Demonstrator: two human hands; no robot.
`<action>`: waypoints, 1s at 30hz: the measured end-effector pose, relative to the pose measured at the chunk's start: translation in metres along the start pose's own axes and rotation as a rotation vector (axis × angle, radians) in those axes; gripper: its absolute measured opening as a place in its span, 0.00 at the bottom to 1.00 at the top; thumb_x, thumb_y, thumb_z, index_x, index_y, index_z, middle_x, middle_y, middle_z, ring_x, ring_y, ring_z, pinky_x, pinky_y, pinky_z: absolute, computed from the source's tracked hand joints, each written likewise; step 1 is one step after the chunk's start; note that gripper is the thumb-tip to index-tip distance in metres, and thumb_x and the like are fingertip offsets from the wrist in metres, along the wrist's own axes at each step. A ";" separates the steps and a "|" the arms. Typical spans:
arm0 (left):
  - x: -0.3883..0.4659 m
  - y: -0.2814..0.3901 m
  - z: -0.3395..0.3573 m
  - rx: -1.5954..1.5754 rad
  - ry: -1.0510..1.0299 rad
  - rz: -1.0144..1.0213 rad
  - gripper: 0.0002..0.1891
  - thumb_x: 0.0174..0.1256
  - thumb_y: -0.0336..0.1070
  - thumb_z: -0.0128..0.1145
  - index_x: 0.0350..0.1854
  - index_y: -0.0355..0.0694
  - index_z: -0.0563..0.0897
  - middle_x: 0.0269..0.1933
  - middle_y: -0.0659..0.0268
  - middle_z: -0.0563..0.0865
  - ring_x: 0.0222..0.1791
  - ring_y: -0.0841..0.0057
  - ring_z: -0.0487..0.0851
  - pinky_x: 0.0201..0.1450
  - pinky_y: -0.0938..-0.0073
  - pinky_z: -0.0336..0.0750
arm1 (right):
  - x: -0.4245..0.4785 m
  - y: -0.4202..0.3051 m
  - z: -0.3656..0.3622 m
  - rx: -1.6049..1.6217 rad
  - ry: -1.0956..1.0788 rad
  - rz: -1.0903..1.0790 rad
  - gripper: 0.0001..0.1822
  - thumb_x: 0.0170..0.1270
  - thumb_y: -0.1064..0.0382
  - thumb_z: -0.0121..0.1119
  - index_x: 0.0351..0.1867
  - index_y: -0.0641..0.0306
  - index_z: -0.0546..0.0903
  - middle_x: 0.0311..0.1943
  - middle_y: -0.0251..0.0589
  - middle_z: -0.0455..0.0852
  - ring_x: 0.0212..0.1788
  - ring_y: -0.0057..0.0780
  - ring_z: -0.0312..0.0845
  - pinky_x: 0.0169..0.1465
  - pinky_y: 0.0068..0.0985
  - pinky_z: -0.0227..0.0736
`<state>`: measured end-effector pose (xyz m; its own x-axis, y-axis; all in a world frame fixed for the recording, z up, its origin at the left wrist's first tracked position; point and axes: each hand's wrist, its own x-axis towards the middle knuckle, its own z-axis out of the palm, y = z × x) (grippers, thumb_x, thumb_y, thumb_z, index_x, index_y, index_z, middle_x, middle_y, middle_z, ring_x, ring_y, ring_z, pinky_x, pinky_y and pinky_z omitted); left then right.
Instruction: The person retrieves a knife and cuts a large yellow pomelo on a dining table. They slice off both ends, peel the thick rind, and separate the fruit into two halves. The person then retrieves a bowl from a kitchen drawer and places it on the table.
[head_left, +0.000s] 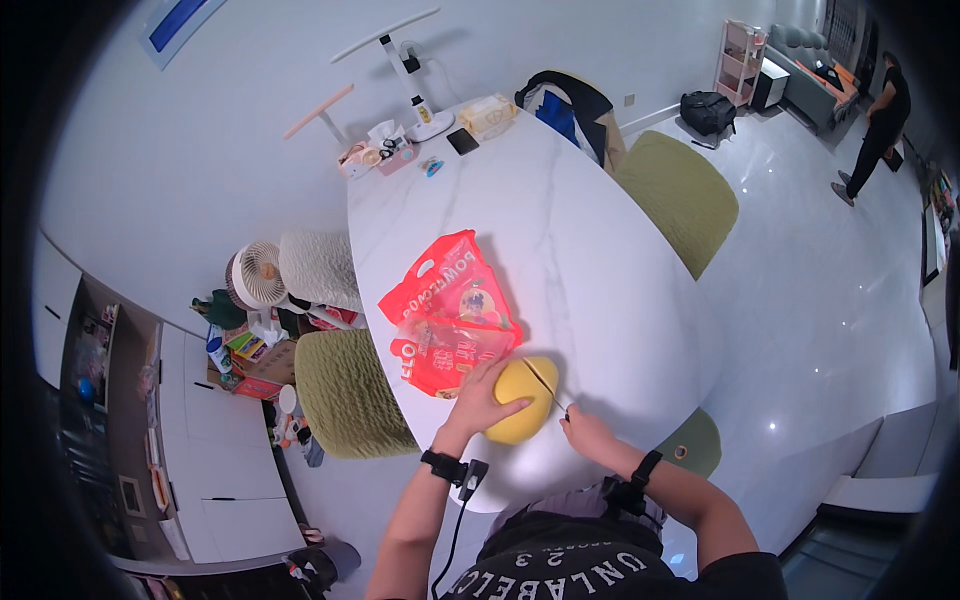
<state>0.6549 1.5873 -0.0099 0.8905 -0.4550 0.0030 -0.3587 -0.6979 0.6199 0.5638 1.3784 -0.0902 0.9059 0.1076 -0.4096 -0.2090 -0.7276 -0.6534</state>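
A yellow pomelo (517, 412) sits on the white marble-patterned table (592, 270) close to my body. My left hand (478, 401) grips it from the left, thumb across its near side and fingers along its far left side. In my right hand (587, 431) is a knife (557, 401), its handle mostly hidden by my fingers. The blade lies in a dark slit across the pomelo's upper right part; how deep it goes I cannot tell. Just beyond my left fingers lies a red plastic pomelo bag (457, 315), flattened and folded, bearing print.
At the table's far end stand a white desk lamp (412, 82), a pack of wipes (487, 114), a dark phone (463, 142) and small items. Green chairs (352, 394) flank the table. A fan (259, 274) stands to the left. Another person (885, 120) is at the far right.
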 end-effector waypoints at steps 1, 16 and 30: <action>0.001 0.003 -0.002 0.210 0.074 0.043 0.39 0.48 0.56 0.68 0.60 0.35 0.74 0.63 0.49 0.70 0.65 0.49 0.66 0.67 0.49 0.59 | 0.007 -0.006 0.001 -0.004 0.000 0.025 0.14 0.70 0.54 0.47 0.45 0.64 0.67 0.28 0.61 0.82 0.33 0.62 0.79 0.37 0.54 0.70; 0.028 -0.015 -0.005 0.149 0.220 -0.041 0.31 0.48 0.48 0.68 0.54 0.37 0.78 0.54 0.53 0.78 0.55 0.55 0.74 0.58 0.57 0.68 | 0.074 -0.016 0.022 -0.021 -0.122 0.090 0.11 0.70 0.61 0.40 0.44 0.67 0.68 0.30 0.58 0.84 0.34 0.59 0.81 0.40 0.52 0.74; -0.033 -0.072 -0.017 -0.144 0.272 -0.080 0.36 0.49 0.46 0.63 0.63 0.35 0.70 0.64 0.48 0.70 0.64 0.52 0.67 0.67 0.57 0.61 | 0.091 -0.014 0.046 0.051 -0.128 -0.050 0.12 0.66 0.59 0.48 0.45 0.64 0.70 0.31 0.58 0.83 0.36 0.59 0.79 0.40 0.50 0.73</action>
<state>0.6555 1.6619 -0.0410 0.9634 -0.2238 0.1475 -0.2586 -0.6315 0.7310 0.6316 1.4300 -0.1476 0.8618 0.2313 -0.4514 -0.1856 -0.6844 -0.7051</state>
